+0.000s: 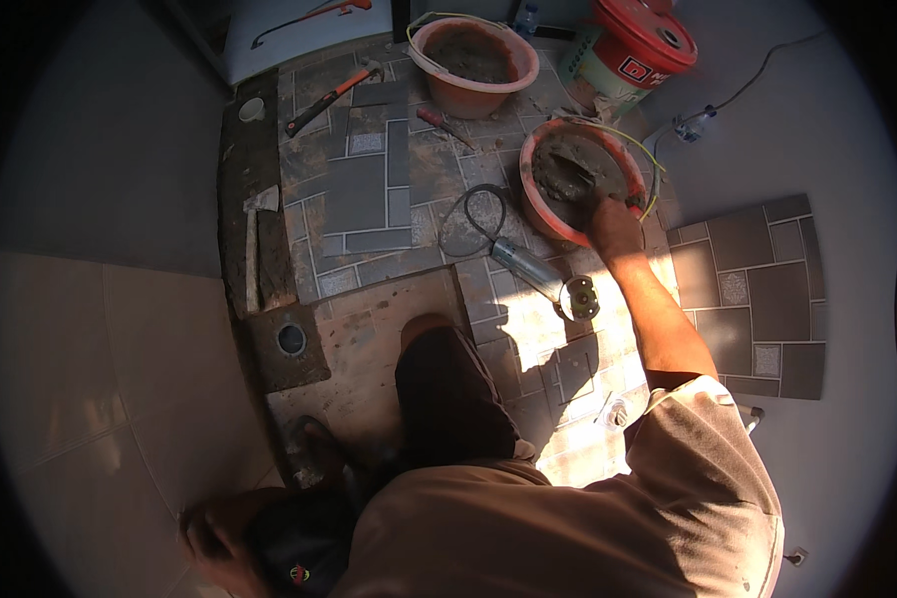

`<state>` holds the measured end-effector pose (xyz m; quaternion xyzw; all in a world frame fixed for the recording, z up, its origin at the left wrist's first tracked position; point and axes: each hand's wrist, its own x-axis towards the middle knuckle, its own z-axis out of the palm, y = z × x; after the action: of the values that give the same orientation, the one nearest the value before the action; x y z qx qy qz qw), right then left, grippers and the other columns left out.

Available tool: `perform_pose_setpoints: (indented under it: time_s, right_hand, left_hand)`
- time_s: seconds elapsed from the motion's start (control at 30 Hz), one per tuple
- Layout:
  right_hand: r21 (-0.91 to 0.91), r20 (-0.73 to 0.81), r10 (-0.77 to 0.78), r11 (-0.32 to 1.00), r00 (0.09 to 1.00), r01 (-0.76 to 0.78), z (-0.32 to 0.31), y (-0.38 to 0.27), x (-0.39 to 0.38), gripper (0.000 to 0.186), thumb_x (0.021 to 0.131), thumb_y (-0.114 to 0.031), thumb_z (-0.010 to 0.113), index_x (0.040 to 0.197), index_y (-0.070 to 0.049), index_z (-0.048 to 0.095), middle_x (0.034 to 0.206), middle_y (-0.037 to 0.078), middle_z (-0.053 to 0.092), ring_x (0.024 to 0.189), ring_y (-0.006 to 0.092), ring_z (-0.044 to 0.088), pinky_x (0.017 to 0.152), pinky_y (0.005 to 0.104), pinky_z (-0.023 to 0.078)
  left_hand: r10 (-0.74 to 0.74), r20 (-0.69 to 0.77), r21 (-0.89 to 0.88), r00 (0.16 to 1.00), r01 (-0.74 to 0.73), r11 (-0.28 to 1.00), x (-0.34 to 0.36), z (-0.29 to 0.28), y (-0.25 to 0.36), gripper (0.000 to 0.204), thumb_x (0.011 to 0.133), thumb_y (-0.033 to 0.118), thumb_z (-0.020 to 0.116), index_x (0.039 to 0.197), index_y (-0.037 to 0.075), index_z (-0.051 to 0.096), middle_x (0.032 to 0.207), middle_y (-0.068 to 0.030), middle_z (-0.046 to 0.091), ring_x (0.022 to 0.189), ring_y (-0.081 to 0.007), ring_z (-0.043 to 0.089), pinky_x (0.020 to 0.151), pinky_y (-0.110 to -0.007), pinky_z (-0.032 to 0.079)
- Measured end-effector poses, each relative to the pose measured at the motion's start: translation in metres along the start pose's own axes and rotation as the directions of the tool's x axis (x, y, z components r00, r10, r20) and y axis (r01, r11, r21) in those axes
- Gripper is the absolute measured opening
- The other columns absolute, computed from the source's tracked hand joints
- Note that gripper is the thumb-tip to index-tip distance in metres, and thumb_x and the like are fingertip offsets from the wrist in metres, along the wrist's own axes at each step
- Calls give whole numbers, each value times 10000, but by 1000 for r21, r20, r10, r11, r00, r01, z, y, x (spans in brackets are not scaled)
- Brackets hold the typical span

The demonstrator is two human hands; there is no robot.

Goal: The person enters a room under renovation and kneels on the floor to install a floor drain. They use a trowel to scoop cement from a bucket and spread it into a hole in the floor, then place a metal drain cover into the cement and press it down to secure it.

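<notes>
My right hand (616, 231) is closed on a trowel (571, 169), its red handle partly hidden by the fingers. The trowel's blade dips into wet grey mortar inside an orange bucket (530, 204). At the lower left, in shadow, my left hand (214, 548) rests beside my bent leg in dark shorts, its fingers apart and holding nothing I can see. An angle grinder (528, 267) with a looped cord lies on the tiles in front of the bucket.
Another mortar bucket (473, 100) and a red-lidded pail (618, 60) stand behind. A hammer (334, 100) lies on the grey tiles. A patterned tile (752, 299) leans at the right wall. At left are a drain pipe opening (291, 340) and a long-handled tool (252, 249) in a trench.
</notes>
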<state>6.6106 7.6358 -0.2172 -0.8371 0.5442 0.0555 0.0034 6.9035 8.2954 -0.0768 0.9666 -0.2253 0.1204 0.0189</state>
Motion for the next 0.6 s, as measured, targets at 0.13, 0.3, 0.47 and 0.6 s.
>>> perform_pose_setpoints:
  time_s: [0.13, 0.3, 0.47, 0.6]
  right_hand:
    - [-7, -59, -82, 997, 995, 82, -1, 9, -12, 261, 968, -237, 586, 1173, -89, 650, 1082, 265, 722, 1057, 442, 701, 913, 553, 552]
    - [71, -66, 84, 994, 994, -79, 9, 26, -8, 354, 982, -304, 591, 1158, -11, 680, 1005, 288, 728, 1008, 446, 719, 863, 562, 559]
    - [315, 216, 19, 945, 976, -88, 60, 50, 30, 384, 1015, -321, 557, 993, 38, 690, 789, 244, 716, 705, 360, 728, 661, 458, 568]
    - [297, 194, -186, 947, 963, 123, 99, 53, 52, 379, 1036, -291, 553, 876, 38, 651, 640, 170, 639, 504, 275, 625, 489, 400, 485]
  left_hand:
    - [21, 30, -35, 999, -20, 999, -3, -1, -10, 461, 1027, 378, 552, 1215, -26, 669, 1276, -239, 655, 1189, -455, 626, 1004, -492, 502]
    - [-48, 28, -33, 998, 49, 998, -4, -4, -5, 446, 1035, 358, 541, 1208, -32, 671, 1264, -239, 660, 1170, -446, 636, 992, -484, 507]
    - [-3, 3, -43, 1000, 4, 999, -5, -5, -8, 431, 1039, 337, 545, 1211, -37, 669, 1263, -234, 663, 1164, -434, 644, 981, -474, 514]
    - [-12, -17, -30, 1000, 12, 999, -9, -3, -16, 432, 1040, 342, 551, 1211, -36, 670, 1261, -232, 667, 1155, -432, 649, 975, -466, 519]
